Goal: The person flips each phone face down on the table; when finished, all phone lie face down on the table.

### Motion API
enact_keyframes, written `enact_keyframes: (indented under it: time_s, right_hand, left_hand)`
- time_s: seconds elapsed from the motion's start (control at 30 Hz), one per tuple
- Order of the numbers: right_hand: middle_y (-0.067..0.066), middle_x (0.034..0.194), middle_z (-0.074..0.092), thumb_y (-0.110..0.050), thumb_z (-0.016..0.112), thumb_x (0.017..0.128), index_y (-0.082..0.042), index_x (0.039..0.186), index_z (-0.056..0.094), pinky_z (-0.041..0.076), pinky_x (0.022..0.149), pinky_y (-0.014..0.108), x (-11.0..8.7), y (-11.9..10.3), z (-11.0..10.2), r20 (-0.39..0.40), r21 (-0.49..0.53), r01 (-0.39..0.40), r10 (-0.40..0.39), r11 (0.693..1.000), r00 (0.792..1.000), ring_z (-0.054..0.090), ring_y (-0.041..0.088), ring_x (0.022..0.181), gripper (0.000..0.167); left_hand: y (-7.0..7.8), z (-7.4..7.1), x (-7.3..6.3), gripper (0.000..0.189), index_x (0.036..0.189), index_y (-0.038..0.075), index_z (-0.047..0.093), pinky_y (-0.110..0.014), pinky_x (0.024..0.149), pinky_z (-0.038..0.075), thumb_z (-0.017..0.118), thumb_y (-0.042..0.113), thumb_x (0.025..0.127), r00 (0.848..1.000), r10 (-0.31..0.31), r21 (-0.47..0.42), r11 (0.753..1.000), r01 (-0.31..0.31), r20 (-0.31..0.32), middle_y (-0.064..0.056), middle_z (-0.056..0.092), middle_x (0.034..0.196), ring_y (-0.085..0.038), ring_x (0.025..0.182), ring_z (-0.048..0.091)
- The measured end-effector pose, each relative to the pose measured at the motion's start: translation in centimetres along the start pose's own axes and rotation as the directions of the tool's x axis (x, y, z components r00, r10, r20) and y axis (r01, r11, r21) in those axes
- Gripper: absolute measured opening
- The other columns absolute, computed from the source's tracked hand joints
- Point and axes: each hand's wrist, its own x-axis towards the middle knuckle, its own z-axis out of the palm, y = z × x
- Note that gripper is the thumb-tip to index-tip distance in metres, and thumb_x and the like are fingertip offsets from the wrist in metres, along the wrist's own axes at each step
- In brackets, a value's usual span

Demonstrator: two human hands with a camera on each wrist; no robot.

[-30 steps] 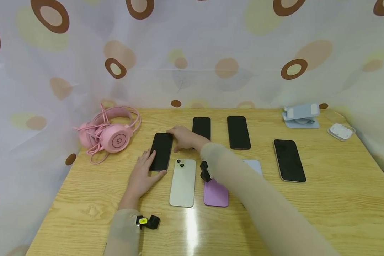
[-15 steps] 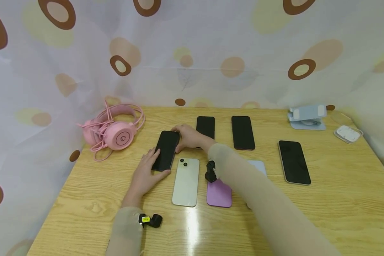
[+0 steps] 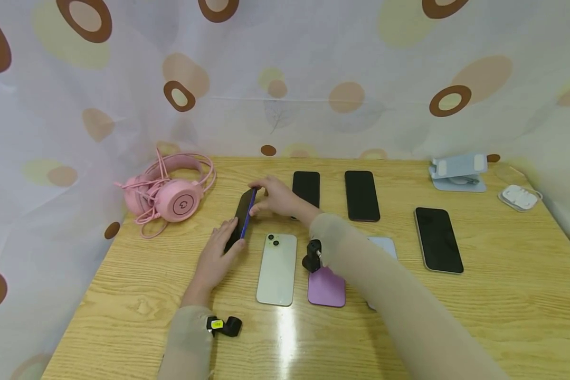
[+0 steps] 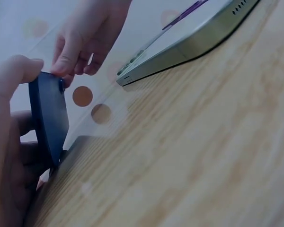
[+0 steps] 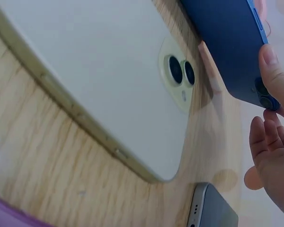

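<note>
Both hands hold a blue smartphone that stands tilted on a long side, its black screen facing left in the head view. My left hand grips the near end, with the thumb on the upper edge and the fingers behind the phone in the left wrist view. At the far end, my right hand pinches a corner. Its thumb lies against the blue back beside the camera lenses in the right wrist view. Just right of the left hand, a cream smartphone lies back up.
A purple phone and a pale blue phone lie partly under the right arm. Dark-screened phones lie further off. Pink headphones stand left; a light blue stand and white earphones are back right.
The blue phone has gone from lying flat, screen up, to tilted on its left side, showing its blue edge. My right hand has lifted its right side; the left hand has stayed at the near end.
</note>
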Motion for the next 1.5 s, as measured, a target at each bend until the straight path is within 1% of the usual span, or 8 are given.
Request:
enact_keyframes:
  time_s: [0.33,0.47,0.6,0.73,1.0,1.27,1.37,1.5]
  right_hand:
    - [0.013,0.127,0.049,-0.034,0.078,0.077,-0.004,0.141,0.046,0.043,0.074,0.028,0.7,-1.6,0.8,-0.019,0.017,-0.008,0.009,1.000,1.000,0.046,0.023,0.094,0.077]
    - [0.013,0.129,0.047,-0.033,0.076,0.079,-0.004,0.142,0.043,0.044,0.079,0.029,0.8,-2.0,1.1,-0.021,0.046,-0.012,0.013,0.999,1.000,0.047,0.026,0.099,0.077]
    - [0.013,0.132,0.044,-0.033,0.073,0.082,-0.003,0.145,0.039,0.045,0.086,0.030,0.9,-2.4,1.6,-0.017,0.058,-0.011,0.012,0.998,1.000,0.047,0.025,0.104,0.077]
    - [0.014,0.135,0.044,-0.032,0.072,0.084,-0.001,0.146,0.035,0.045,0.092,0.031,1.1,-2.6,2.1,-0.015,0.069,-0.010,0.011,0.998,1.000,0.048,0.025,0.111,0.079]
    - [0.015,0.142,0.044,-0.035,0.072,0.084,0.000,0.147,0.030,0.028,0.111,0.038,1.5,-2.6,3.2,0.027,-0.042,-0.024,0.025,0.999,0.999,0.039,0.027,0.131,0.084]
    - [0.013,0.144,0.042,-0.038,0.072,0.084,-0.003,0.148,0.031,0.022,0.113,0.039,1.5,-2.5,3.6,0.031,-0.073,-0.061,0.063,0.995,0.998,0.036,0.025,0.133,0.083]
    - [0.013,0.144,0.041,-0.039,0.071,0.084,-0.004,0.148,0.030,0.024,0.112,0.039,1.5,-2.5,3.6,0.041,-0.087,-0.063,0.067,0.994,0.997,0.035,0.026,0.133,0.084]
    - [0.015,0.146,0.036,-0.041,0.071,0.084,-0.007,0.150,0.025,0.029,0.109,0.039,1.5,-2.5,3.6,0.068,-0.137,-0.063,0.073,0.989,0.995,0.034,0.029,0.131,0.088]
  left_hand:
    - [0.1,0.0,-0.3,0.049,0.146,0.007,0.039,-0.044,0.116,0.012,0.043,0.030,0.102,0.998,-0.011,-0.126,0.992,0.004,-0.055,-0.020,0.038,0.147,-0.031,0.140,0.026]
    - [0.1,-0.1,-0.3,0.046,0.144,0.008,0.043,-0.045,0.115,0.016,0.045,0.024,0.101,0.991,0.019,-0.158,0.987,-0.040,-0.133,-0.020,0.041,0.145,-0.032,0.138,0.030]
    - [-0.1,-0.1,-0.2,0.042,0.138,0.005,0.050,-0.046,0.113,0.022,0.050,0.013,0.096,0.960,0.101,-0.133,0.981,-0.139,-0.260,-0.019,0.049,0.138,-0.034,0.132,0.039]
    - [-0.1,-0.2,-0.2,0.038,0.129,0.002,0.058,-0.046,0.111,0.028,0.054,0.008,0.092,0.915,0.155,-0.084,0.976,-0.200,-0.373,-0.018,0.058,0.128,-0.033,0.124,0.048]
    - [0.0,-0.2,-0.2,0.036,0.120,-0.001,0.064,-0.041,0.106,0.036,0.057,0.002,0.085,0.840,0.160,-0.012,0.981,-0.195,-0.519,-0.018,0.065,0.115,-0.033,0.113,0.056]
    - [0.1,-0.2,0.1,0.036,0.119,-0.002,0.065,-0.044,0.105,0.037,0.064,0.002,0.083,0.816,0.165,0.032,0.984,-0.178,-0.554,-0.017,0.066,0.113,-0.033,0.109,0.059]
    - [-0.1,-0.2,0.2,0.037,0.120,-0.002,0.065,-0.045,0.105,0.037,0.065,0.003,0.083,0.813,0.178,0.070,0.983,-0.168,-0.554,-0.017,0.066,0.114,-0.032,0.109,0.060]
    - [-0.3,-0.1,0.1,0.036,0.121,-0.002,0.064,-0.040,0.107,0.036,0.063,0.003,0.085,0.818,0.127,0.065,0.992,-0.110,-0.561,-0.016,0.065,0.115,-0.031,0.111,0.059]
